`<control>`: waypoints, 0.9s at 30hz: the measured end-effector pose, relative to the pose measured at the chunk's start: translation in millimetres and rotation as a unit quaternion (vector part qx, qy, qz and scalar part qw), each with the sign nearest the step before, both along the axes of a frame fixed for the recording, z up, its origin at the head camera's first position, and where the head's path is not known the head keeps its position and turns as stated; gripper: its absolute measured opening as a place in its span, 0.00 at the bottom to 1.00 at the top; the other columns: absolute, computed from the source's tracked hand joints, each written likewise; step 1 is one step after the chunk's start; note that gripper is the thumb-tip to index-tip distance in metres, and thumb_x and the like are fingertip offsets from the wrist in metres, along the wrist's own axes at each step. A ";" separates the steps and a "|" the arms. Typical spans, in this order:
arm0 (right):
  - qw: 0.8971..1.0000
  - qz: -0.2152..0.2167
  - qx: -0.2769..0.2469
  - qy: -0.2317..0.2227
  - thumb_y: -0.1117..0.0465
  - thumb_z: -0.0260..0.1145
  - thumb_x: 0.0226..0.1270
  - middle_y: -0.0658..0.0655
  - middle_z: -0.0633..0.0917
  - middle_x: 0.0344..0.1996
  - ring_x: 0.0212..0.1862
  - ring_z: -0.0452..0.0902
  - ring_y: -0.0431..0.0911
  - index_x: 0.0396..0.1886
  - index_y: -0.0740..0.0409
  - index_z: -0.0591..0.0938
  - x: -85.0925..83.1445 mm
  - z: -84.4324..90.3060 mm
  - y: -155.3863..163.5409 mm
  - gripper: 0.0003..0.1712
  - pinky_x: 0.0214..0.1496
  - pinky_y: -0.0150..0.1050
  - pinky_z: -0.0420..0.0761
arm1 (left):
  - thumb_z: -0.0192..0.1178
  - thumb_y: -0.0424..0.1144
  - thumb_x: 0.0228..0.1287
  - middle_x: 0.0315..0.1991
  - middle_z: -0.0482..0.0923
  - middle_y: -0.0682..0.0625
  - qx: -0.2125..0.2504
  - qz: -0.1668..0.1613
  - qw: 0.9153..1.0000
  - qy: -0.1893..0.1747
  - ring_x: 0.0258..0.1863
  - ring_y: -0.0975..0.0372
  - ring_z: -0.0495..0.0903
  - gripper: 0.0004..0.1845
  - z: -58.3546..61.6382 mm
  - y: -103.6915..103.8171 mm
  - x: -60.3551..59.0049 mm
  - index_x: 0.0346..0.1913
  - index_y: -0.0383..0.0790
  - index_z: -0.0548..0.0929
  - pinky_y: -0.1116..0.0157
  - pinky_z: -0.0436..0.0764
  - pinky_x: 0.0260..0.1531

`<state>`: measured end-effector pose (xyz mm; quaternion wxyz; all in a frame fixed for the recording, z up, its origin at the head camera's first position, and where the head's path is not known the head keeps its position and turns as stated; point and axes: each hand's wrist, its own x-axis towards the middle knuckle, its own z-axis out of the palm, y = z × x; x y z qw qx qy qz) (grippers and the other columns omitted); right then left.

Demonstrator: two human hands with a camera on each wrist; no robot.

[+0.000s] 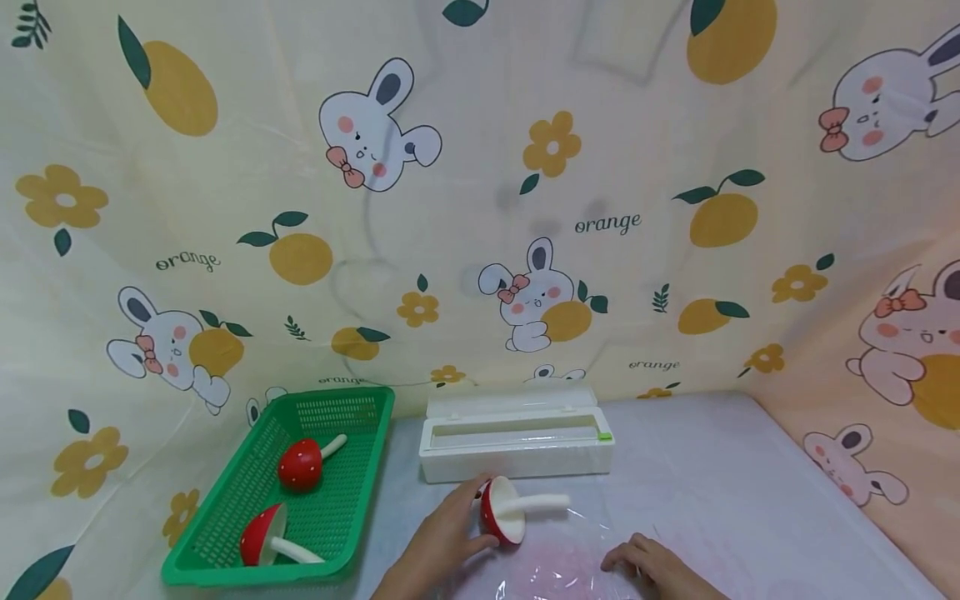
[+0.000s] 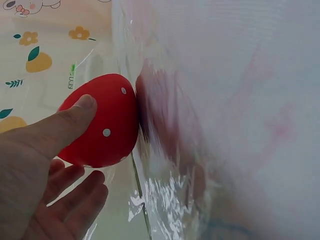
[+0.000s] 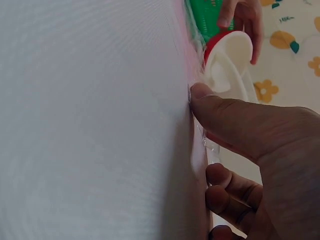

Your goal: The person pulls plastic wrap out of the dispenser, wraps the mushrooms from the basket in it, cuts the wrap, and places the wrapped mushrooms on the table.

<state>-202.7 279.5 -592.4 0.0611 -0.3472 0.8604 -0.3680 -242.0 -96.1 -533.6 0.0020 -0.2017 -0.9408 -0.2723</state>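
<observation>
The left hand (image 1: 442,537) cups the red, white-dotted cap of a toy mushroom with a cream stem (image 1: 504,508), thumb on top and fingers loosely spread beneath, seemingly to steady it on its side over a sheet of clear plastic wrap (image 1: 558,562) near the counter's front edge. The right hand (image 1: 651,567) presses the wrap flat with its thumb, other fingers curled, likely to stop it shifting. Just behind stands a white cling-film dispenser box (image 1: 516,437). At the left edge, a green plastic mesh basket (image 1: 225,533) holds two more red toy mushrooms (image 1: 300,463). The counter's right side offers open room
</observation>
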 end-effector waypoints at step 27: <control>0.998 -0.017 -0.047 -0.042 0.56 0.78 0.68 0.37 0.74 0.36 0.37 0.70 0.28 0.51 0.47 0.77 6.2 2.0 1.7 0.20 0.34 0.29 0.73 | 0.78 0.39 0.62 0.33 0.75 0.57 -0.012 -0.073 0.967 -0.243 0.35 0.66 0.71 0.10 -14.0 -66.6 26.1 0.36 0.54 0.85 0.68 0.77 0.38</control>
